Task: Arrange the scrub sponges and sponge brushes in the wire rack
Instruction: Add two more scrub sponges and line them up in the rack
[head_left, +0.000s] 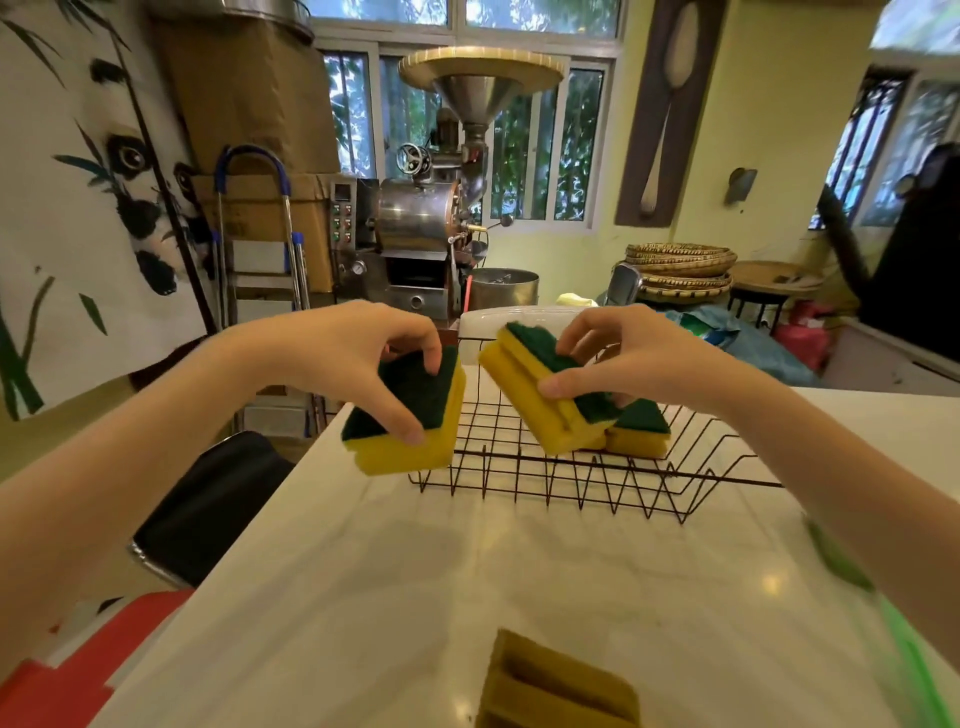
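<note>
A dark wire rack (571, 483) stands on the white table (415, 597). My left hand (353, 353) grips a yellow scrub sponge with a green pad (410, 431), held over the rack's left end. My right hand (639, 358) grips a second yellow and green sponge (540, 395), tilted above the rack's middle. A third sponge (641, 431) lies inside the rack at the right. Another yellow sponge (556, 686) rests on the table at the near edge. A blurred green sponge brush (893, 629) lies at the right, under my forearm.
A white tray (519, 319) sits just behind the rack. A black chair (213, 504) stands left of the table, with a red object (67, 670) lower left. A metal roasting machine (426, 223), ladder (254, 234) and stacked baskets (680, 270) fill the background.
</note>
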